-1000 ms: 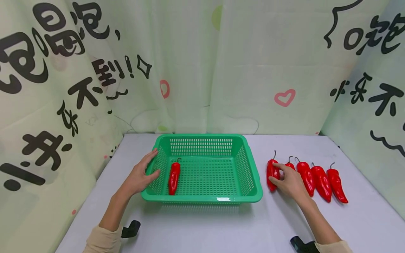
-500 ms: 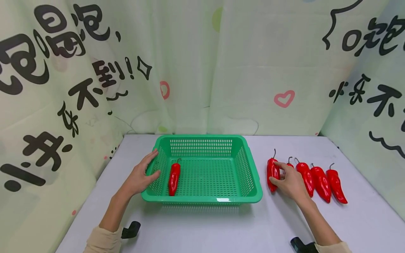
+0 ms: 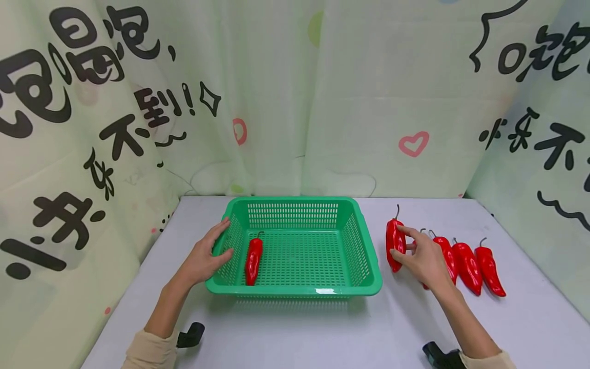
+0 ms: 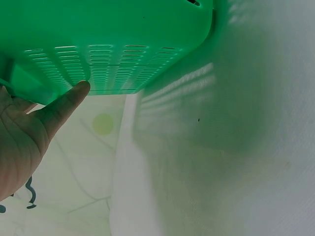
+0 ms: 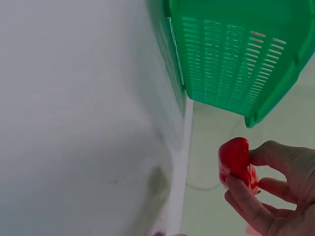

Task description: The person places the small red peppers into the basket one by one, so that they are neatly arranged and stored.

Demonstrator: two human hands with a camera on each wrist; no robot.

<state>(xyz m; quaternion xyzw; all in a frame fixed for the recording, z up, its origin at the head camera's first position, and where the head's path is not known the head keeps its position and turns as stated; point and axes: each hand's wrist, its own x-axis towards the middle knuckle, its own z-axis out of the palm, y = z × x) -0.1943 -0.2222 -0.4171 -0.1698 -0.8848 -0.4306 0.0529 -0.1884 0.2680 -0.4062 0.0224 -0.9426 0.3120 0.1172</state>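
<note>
My right hand [image 3: 425, 259] pinches a glossy red chili pepper [image 3: 394, 240] between thumb and fingertips, its stem pointing away from me. In the right wrist view the same chili pepper [image 5: 234, 158] shows close up, held above the table. A green slotted plastic basket [image 3: 318, 291] stands in the middle. One red chili pepper [image 3: 253, 260] lies inside it, toward the left. At the basket's left rim rests my left hand [image 3: 206, 258], fingers extended and thumb spread. The left wrist view has the thumb [image 4: 63, 109] against the green wall.
Right of my right hand lie more red chili peppers in a row, among them a middle one [image 3: 468, 267] and an outermost one [image 3: 490, 270]; another is mostly hidden behind the hand. A printed curtain [image 3: 350, 128] surrounds the white table [image 3: 295, 338].
My right hand has lifted the chili pepper and moved it slightly away from me and to the left, off its spot beside the row. The left hand and basket have stayed put.
</note>
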